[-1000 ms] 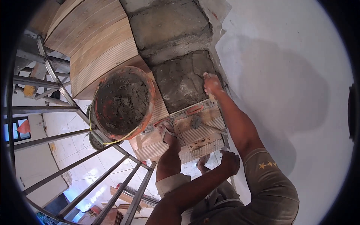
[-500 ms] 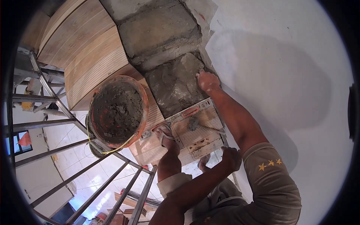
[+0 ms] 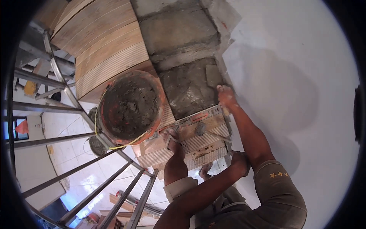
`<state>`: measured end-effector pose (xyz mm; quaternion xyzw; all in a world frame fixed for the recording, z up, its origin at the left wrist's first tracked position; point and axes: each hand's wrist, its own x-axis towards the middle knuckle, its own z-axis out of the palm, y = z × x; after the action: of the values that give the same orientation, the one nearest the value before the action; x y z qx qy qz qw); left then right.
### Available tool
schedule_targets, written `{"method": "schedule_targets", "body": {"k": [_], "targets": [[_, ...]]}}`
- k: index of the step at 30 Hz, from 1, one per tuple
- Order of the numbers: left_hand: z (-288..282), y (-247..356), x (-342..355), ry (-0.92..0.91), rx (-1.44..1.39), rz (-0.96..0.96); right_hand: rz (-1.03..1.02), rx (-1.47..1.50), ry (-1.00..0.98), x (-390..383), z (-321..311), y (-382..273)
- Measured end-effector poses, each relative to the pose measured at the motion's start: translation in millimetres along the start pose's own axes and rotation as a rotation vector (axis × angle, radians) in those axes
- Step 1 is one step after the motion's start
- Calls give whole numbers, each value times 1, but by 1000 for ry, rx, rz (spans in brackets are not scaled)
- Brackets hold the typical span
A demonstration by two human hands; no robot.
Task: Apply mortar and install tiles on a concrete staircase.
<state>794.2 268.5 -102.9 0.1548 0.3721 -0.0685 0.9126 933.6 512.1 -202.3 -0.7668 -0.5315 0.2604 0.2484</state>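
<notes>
My right hand is closed around a trowel, whose flat, mortar-coated blade lies against the wet mortar on the stair step, near the white wall. My left hand is curled closed beside the lower tiled step, close to my right forearm; whatever it may hold is hidden. A spirit level with reddish parts lies along the front edge of the mortar bed. Just below it, a mallet with a grey head rests on the wood-look tiles.
A round orange tub of grey mortar with a yellow handle stands on the stairs at left. Metal railing bars run along the left side. Tiled steps rise beyond the tub. My foot stands by the level; the white wall bounds the right.
The trowel and my right hand have shifted toward me along the wall side of the mortar. My left hand stays curled, and the whole view has shifted slightly.
</notes>
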Motion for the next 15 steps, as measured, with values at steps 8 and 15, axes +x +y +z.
{"method": "schedule_targets", "body": {"k": [8, 15], "targets": [[10, 20, -29, 72, -1030, -267, -214, -491, -276, 40, 79, -29], [19, 17, -21, 13, -940, -294, 108, -264, -366, -9, 53, -87]]}}
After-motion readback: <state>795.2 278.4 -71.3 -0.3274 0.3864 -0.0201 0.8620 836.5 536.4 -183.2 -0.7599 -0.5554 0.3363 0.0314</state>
